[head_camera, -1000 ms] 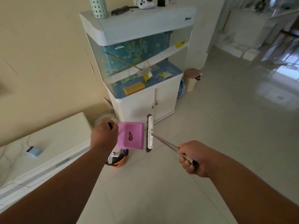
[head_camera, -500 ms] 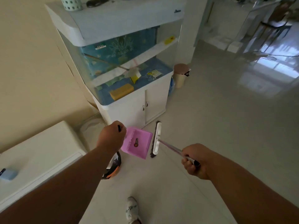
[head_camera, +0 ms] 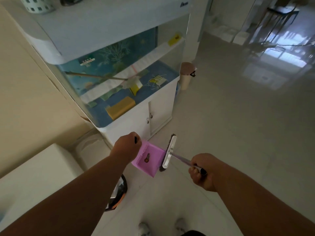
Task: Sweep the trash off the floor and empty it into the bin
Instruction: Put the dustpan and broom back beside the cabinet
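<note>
My left hand (head_camera: 126, 146) is closed around the black handle of a pink dustpan (head_camera: 150, 159), held above the floor. A small brown piece of trash (head_camera: 147, 158) lies in the pan. My right hand (head_camera: 202, 170) grips the thin handle of a broom (head_camera: 169, 152), whose white head with dark bristles rests against the pan's right edge. A black and orange bin (head_camera: 119, 193) sits on the floor below my left forearm, mostly hidden by it.
A white fish-tank cabinet (head_camera: 139, 120) stands right ahead. A low white cabinet (head_camera: 34, 176) is at the left. A small beige pedal bin (head_camera: 185, 75) stands beside the tank. My shoes (head_camera: 144, 228) show at the bottom. Tiled floor stretches to the right.
The view has tipped downward and my shoes have come into sight. Both hands with dustpan and broom keep their hold and sit slightly lower and closer to me.
</note>
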Tool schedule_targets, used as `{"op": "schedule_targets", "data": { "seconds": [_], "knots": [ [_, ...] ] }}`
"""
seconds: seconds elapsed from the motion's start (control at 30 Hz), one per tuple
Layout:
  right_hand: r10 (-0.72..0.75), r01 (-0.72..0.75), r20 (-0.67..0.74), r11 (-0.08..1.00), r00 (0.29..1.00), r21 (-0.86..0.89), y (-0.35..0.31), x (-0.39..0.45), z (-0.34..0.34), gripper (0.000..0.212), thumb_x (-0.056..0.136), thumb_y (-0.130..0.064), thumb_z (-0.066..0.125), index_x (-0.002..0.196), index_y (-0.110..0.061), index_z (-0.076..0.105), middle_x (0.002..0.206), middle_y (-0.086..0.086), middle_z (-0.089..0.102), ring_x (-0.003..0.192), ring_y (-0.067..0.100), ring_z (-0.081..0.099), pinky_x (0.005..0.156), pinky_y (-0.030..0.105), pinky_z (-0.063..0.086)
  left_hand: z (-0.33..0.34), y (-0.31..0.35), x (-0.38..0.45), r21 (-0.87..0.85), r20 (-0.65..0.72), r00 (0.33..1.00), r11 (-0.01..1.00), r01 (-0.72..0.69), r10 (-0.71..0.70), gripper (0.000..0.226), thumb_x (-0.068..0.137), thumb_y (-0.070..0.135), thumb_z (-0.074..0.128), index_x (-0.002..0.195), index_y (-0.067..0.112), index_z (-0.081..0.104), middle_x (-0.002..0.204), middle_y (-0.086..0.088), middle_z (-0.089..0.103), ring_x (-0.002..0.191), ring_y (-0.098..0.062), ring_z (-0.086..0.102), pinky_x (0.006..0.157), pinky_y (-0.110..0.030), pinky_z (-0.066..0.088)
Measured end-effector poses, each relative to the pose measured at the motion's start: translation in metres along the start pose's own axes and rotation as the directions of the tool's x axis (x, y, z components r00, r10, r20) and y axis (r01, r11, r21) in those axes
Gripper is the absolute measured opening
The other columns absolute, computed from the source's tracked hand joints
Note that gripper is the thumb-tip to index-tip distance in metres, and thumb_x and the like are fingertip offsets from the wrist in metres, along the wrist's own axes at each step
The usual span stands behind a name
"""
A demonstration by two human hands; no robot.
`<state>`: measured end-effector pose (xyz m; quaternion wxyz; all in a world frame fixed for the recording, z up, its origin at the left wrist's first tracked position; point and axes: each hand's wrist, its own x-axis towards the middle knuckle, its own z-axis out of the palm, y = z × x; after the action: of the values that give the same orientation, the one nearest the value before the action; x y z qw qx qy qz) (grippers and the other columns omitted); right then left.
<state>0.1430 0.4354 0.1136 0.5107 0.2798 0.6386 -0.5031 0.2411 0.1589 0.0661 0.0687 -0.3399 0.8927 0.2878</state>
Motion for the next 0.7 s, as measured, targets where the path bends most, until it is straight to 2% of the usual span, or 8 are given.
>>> {"op": "schedule_targets", "data": {
  "seconds": [0.17, 0.27, 0.47, 0.7],
  "knots": [
    [0.026, -0.029, 0.053, 0.998, 0.998, 0.064, -0.042, 0.024, -0.007, 0.019, 0.093, -0.001, 0.032, 0.102, -0.006, 0.048, 0.057, 0.007, 0.042, 0.036, 0.012, 0.036, 0.030, 0.015, 0.031, 0.013, 0.010, 0.048, 0.030, 0.032, 0.999, 0.999, 0.021, -0.022, 0.022, 0.109, 0.031, 0.055, 0.123, 0.022, 0.069, 0.107, -0.003, 0.075, 0.101, -0.024, 0.070, 0.082, -0.036, 0.053],
    [0.068, -0.074, 0.068, 0.993, 0.995, 0.093, -0.066, 0.043, -0.013, 0.018, 0.096, -0.003, 0.034, 0.101, -0.002, 0.051, 0.057, 0.009, 0.044, 0.036, 0.012, 0.038, 0.029, 0.017, 0.032, 0.020, 0.017, 0.071, 0.021, 0.054, 0.997, 0.998, 0.058, -0.059, 0.022, 0.108, 0.032, 0.056, 0.124, 0.024, 0.068, 0.109, -0.003, 0.075, 0.099, -0.023, 0.070, 0.087, -0.040, 0.060],
    [0.141, -0.156, 0.120, 0.979, 0.983, 0.130, -0.117, 0.068, -0.017, 0.021, 0.097, -0.004, 0.036, 0.089, -0.001, 0.056, 0.058, 0.008, 0.044, 0.037, 0.013, 0.038, 0.029, 0.017, 0.035, 0.032, 0.030, 0.122, 0.041, 0.049, 0.994, 0.994, 0.099, -0.101, 0.022, 0.108, 0.031, 0.058, 0.127, 0.020, 0.059, 0.103, -0.006, 0.070, 0.094, -0.026, 0.069, 0.076, -0.038, 0.053],
    [0.182, -0.207, 0.133, 0.956, 0.974, 0.210, -0.140, 0.097, -0.003, 0.020, 0.089, 0.000, 0.032, 0.085, -0.009, 0.050, 0.063, 0.004, 0.040, 0.037, 0.012, 0.040, 0.031, 0.017, 0.034, 0.043, 0.028, 0.168, 0.039, 0.047, 0.991, 0.992, 0.123, -0.125, 0.017, 0.108, 0.027, 0.055, 0.122, 0.019, 0.058, 0.102, -0.011, 0.072, 0.091, -0.028, 0.069, 0.078, -0.043, 0.058]
  ]
}}
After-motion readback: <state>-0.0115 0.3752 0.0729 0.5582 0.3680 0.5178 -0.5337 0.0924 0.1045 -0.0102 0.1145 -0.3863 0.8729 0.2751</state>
